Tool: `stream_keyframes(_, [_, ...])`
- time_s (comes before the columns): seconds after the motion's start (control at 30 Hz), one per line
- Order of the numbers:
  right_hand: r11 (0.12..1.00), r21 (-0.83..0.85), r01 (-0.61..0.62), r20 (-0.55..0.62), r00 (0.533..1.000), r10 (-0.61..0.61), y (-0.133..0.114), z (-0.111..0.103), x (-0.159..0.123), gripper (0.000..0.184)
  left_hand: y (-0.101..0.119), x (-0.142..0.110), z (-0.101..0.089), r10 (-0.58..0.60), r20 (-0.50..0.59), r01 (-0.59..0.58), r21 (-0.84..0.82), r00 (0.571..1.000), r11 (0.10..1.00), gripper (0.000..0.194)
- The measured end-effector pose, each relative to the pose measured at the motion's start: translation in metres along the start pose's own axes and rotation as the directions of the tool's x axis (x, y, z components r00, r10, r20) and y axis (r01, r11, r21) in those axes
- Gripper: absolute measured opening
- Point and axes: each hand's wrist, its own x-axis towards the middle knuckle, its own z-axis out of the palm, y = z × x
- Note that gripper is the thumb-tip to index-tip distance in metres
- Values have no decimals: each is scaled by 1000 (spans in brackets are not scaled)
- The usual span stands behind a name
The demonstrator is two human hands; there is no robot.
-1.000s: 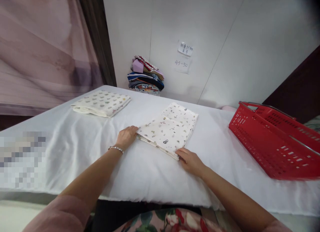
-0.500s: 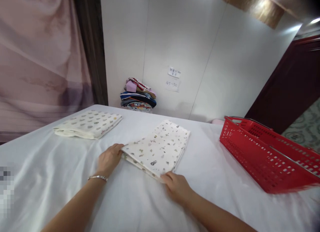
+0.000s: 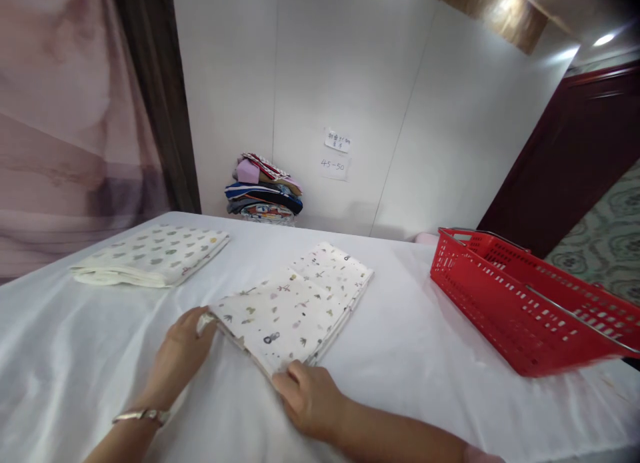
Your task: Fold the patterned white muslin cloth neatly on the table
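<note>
A folded white cloth (image 3: 295,303) with small printed figures lies on the white-covered table in front of me. My left hand (image 3: 185,346), with a silver bracelet at the wrist, pinches its near left corner. The near right corner is gripped by my right hand (image 3: 313,396), thumb on top and fingers curled under. Between the two hands the near edge shows stacked layers. Farther left rests a second folded cloth (image 3: 155,255), cream with grey heart-like shapes, touched by neither hand.
On the right of the table (image 3: 400,343) stands a red perforated basket (image 3: 480,296) with metal handles. A stack of folded clothes (image 3: 264,190) is by the wall at the back. Paper notes (image 3: 334,164) hang on the wall, and a pinkish curtain (image 3: 65,116) hangs at left.
Both hands have come nearer and to the left, drawing the near edge of the printed cloth with them. The camera view has shifted slightly.
</note>
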Motion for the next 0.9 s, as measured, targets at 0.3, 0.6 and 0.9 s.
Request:
stream_keyframes(0.3, [990,139,23,55,998,-31,-3,-7,-8,37,57,-73,22,390,168,-408,87,905,909,38])
stream_keyframes(0.6, [906,399,-139,-99,976,193,105,-32,3,33,33,-46,13,274,43,-273,-25,961,962,41])
stream_keyframes(0.9, [673,15,-739,156,667,729,295,-21,61,37,2,35,-5,-294,254,284,75,921,956,69])
